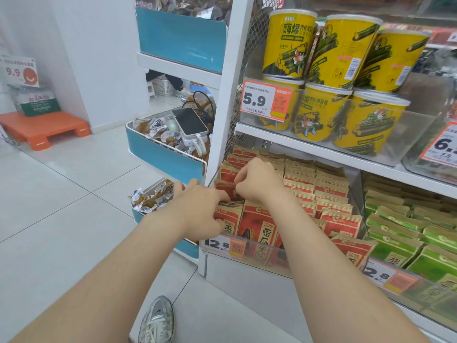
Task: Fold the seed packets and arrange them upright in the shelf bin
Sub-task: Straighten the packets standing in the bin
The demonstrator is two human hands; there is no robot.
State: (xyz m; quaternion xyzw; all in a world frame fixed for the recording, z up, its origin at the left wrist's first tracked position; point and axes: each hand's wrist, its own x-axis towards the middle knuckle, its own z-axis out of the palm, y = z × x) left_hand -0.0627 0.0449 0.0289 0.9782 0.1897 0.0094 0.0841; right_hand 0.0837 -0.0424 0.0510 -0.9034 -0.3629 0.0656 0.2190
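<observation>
The person stands at the shelf with both arms stretched forward. The left hand (pixel 197 206) and the right hand (pixel 258 180) meet over the left end of the shelf bin (pixel 277 258), and together they pinch one red seed packet (pixel 225 190) between curled fingers and thumbs. The packet is between the two hands, in the bin and partly hidden by them, so I cannot tell its fold. Just below the grip, more red packets (pixel 257 226) stand upright behind the clear front wall, and a price tag (pixel 220 244) is fixed on that wall. To the right of the grip, rows of brown and red packets (pixel 329 191) fill the bin, and further right are green packets (pixel 395 233). Above the grip, yellow tubs (pixel 346 50) stand on the upper shelf. Far below, near the person, a grey shoe (pixel 157 320) is on the tile floor.
</observation>
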